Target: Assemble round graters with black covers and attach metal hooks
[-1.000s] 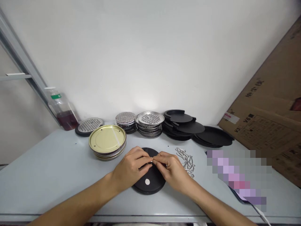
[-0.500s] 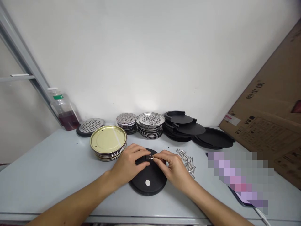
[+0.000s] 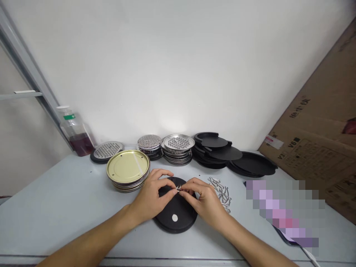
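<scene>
Metal clip (image 3: 178,188) is sitting between the fingertips of both hands in the head view, just above the far half of a black disc (image 3: 180,209). The left hand (image 3: 151,194) is keeping its grip nearly closed, thumb and forefinger pinching one end of the clip. The right hand (image 3: 207,198) is pinching the other end, its grip also closed down to the wire. The disc is lying flat on the worktop (image 3: 69,211), showing a white spot (image 3: 174,218) on its near half. Loose clips (image 3: 219,193) are lying in a heap just beyond the right hand. A stack of gold-coloured lids (image 3: 128,167) is standing near the left hand. Farther back, perforated metal plates (image 3: 178,142) and black rimmed trays (image 3: 225,151) are resting in piles before the wall (image 3: 172,66). A bottle (image 3: 80,144) of dark red liquid is standing at the far left, and a cardboard box (image 3: 311,144) is leaning at the right.
</scene>
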